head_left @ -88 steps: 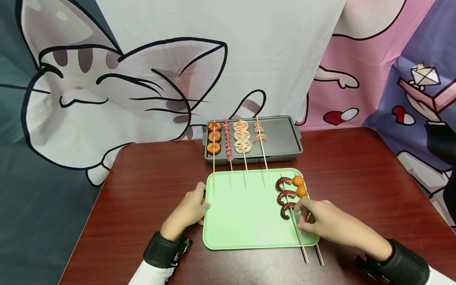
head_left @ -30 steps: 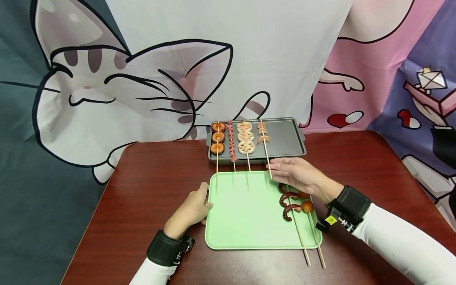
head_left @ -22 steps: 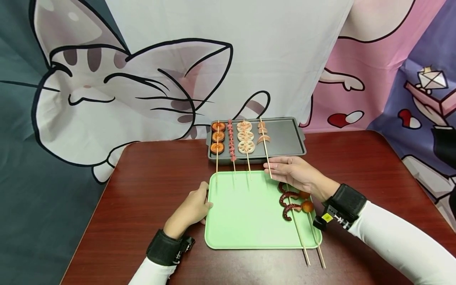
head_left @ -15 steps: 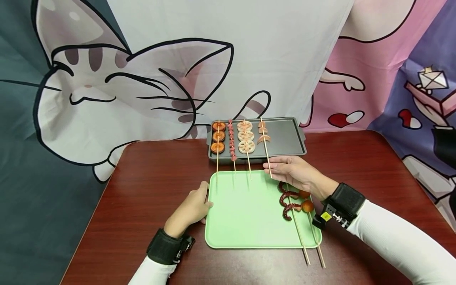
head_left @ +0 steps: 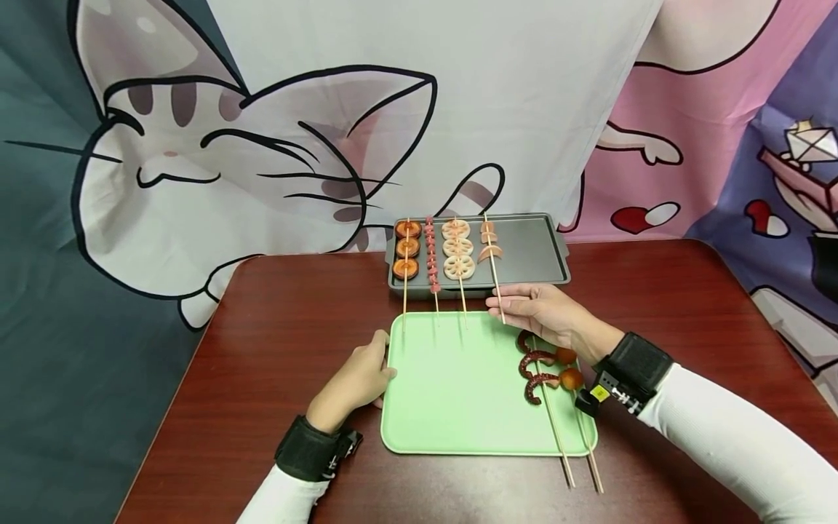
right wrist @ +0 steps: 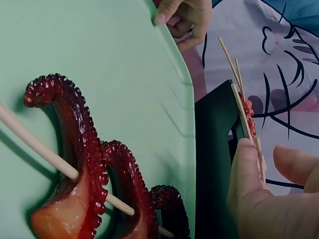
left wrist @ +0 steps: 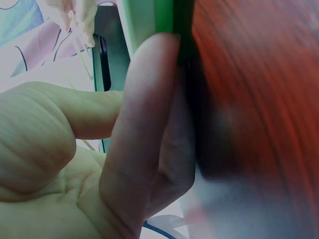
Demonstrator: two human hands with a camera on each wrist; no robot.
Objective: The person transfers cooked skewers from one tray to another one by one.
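At the pan's (head_left: 530, 251) near edge | my right hand (head_left: 546, 314) is pinching the skewer (head_left: 495, 285), stick running toward me | my left hand (head_left: 356, 378) is gripping the tray (head_left: 458, 407).

Head camera looks forward and down over the green tray (head_left: 458, 393); both wrist cameras sit close at its edges, sharing that tray (right wrist: 99, 74).
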